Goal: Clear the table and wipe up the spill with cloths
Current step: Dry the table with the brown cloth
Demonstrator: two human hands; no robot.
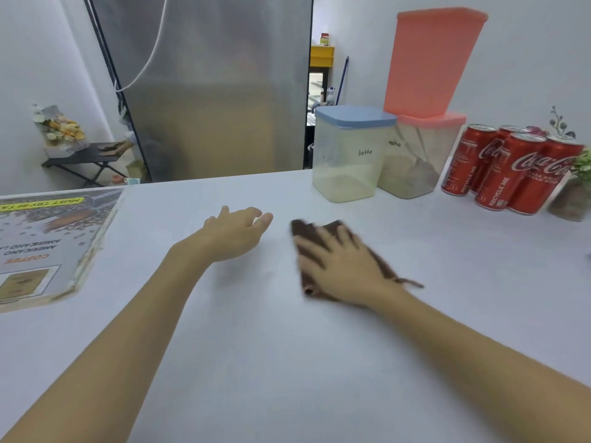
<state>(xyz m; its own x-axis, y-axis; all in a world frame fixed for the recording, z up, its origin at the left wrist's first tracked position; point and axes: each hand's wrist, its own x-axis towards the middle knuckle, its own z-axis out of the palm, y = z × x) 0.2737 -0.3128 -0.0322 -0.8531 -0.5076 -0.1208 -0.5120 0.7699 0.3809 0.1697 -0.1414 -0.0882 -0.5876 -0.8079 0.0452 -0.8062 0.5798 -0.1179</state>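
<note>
A dark brown cloth point(307, 231) lies flat near the middle of the white table point(287, 362). My right hand point(339, 263) presses down on the cloth with its fingers spread and straight; the hand and cloth are blurred. My left hand point(235, 233) hovers just left of the cloth, low over the table, fingers relaxed and holding nothing. No spill shows on the table surface around the cloth.
At the back right stand a "latte" container with a blue lid point(350, 155), a "mocha" container with pink tubs stacked on it point(415, 155), and several red cola cans point(511, 171). A coffee menu sign point(48, 244) lies at the left edge.
</note>
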